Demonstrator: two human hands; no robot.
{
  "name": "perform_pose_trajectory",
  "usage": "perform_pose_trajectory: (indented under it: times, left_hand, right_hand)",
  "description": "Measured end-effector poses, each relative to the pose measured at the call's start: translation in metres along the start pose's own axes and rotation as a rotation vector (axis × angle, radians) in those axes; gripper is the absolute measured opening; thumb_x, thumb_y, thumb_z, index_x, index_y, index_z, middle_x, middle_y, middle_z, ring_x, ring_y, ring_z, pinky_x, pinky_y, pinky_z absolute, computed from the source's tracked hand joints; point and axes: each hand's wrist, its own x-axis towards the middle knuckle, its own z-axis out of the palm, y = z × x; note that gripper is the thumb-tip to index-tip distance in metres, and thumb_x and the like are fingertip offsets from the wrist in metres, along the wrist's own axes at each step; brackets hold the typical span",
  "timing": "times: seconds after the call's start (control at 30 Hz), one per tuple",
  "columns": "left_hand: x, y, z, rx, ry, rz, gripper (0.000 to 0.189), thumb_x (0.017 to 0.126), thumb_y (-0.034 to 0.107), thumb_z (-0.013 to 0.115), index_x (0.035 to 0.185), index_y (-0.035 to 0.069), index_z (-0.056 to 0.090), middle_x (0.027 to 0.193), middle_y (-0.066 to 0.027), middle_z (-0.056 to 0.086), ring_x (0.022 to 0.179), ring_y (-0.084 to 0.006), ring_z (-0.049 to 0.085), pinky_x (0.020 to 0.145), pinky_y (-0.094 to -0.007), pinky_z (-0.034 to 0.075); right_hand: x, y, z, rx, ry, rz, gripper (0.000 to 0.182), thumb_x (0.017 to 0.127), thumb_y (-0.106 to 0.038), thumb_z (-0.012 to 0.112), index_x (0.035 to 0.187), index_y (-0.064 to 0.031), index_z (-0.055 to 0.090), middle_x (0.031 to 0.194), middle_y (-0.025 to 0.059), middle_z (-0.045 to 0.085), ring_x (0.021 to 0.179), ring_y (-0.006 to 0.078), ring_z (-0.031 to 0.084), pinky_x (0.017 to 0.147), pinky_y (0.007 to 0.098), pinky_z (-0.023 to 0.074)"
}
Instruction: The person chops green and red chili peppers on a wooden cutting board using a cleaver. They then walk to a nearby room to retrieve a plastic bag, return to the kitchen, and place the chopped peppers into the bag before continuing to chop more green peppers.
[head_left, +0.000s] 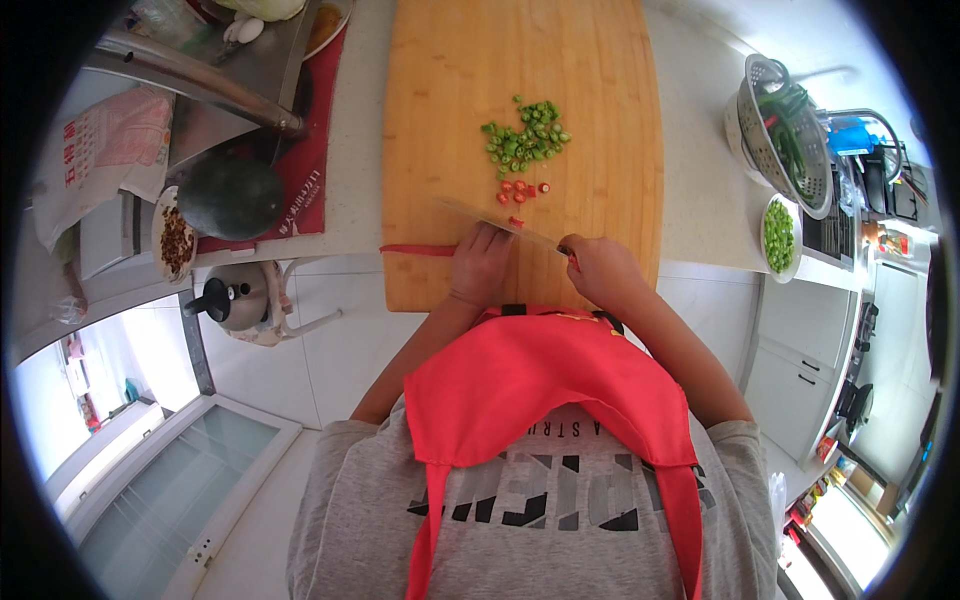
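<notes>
On the wooden cutting board (435, 90), my left hand (481, 262) presses down on a long red chili pepper (416, 250), whose thin end sticks out to the left. My right hand (604, 268) grips the handle of a kitchen knife (502, 223). Its blade slants across the board, right beside my left fingertips. One cut red piece (517, 222) lies against the far side of the blade. Farther off are several red chili slices (519, 191), and beyond them a loose pile of chopped green chili (527, 135). My left palm hides part of the red pepper.
A watermelon (231, 197) rests on a red mat to the left, near a dish of brown bits (175, 238). At right, a metal colander (784, 135) holds long green peppers. Close to the counter edge stands a bowl of chopped greens (780, 236). A kettle (238, 296) stands low at left.
</notes>
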Motion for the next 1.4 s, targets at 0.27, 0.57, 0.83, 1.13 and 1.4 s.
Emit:
perform_pose_trajectory:
  times: [0.27,0.57,0.83,1.13,1.4]
  left_hand:
    - [-0.002,-0.003,0.0,-0.033,-0.032,0.026,0.024,0.066,0.004,0.054,0.09,0.002,0.058,0.09,-0.0094,0.055,0.082,-0.0251,0.055,0.069,-0.0333,0.047]
    - [0.001,-0.002,0.005,-0.082,-0.066,-0.02,0.028,0.066,0.003,0.054,0.095,0.002,0.057,0.092,-0.0117,0.054,0.085,-0.0273,0.055,0.074,-0.0356,0.047]
    - [-0.005,-0.002,0.01,0.015,-0.086,0.01,0.029,0.068,0.004,0.053,0.097,0.003,0.057,0.094,-0.011,0.054,0.086,-0.027,0.054,0.074,-0.0346,0.048]
    - [0.003,-0.002,0.005,-0.134,-0.082,-0.039,0.026,0.066,0.002,0.052,0.092,0.002,0.058,0.092,-0.0098,0.054,0.088,-0.0264,0.054,0.076,-0.0338,0.047]
    - [-0.008,-0.003,0.01,-0.041,-0.07,-0.002,0.025,0.064,0.003,0.054,0.089,0.002,0.058,0.091,-0.0107,0.055,0.086,-0.0278,0.055,0.075,-0.0353,0.047]
  right_hand:
    - [0.036,-0.018,0.018,0.023,0.052,-0.027,0.025,0.075,-0.015,0.047,0.095,-0.0046,0.058,0.077,0.0181,0.06,0.072,0.0361,0.057,0.065,0.044,0.0463]
    - [0.001,0.004,-0.001,0.037,0.02,0.037,0.024,0.077,-0.015,0.046,0.095,-0.0057,0.058,0.077,0.0189,0.06,0.073,0.0358,0.058,0.066,0.0442,0.046]
    - [0.031,-0.023,0.017,-0.051,0.0,0.058,0.025,0.078,-0.015,0.046,0.099,-0.0062,0.057,0.074,0.0197,0.059,0.072,0.0359,0.058,0.065,0.044,0.046]
    - [0.006,0.012,0.003,0.134,0.088,-0.007,0.024,0.076,-0.013,0.048,0.095,-0.0032,0.059,0.077,0.0205,0.06,0.071,0.0363,0.057,0.064,0.0437,0.046]
    - [0.023,-0.02,0.014,-0.057,-0.027,0.087,0.019,0.078,-0.016,0.046,0.091,-0.0053,0.057,0.078,0.0171,0.061,0.074,0.0343,0.058,0.064,0.0439,0.0463]
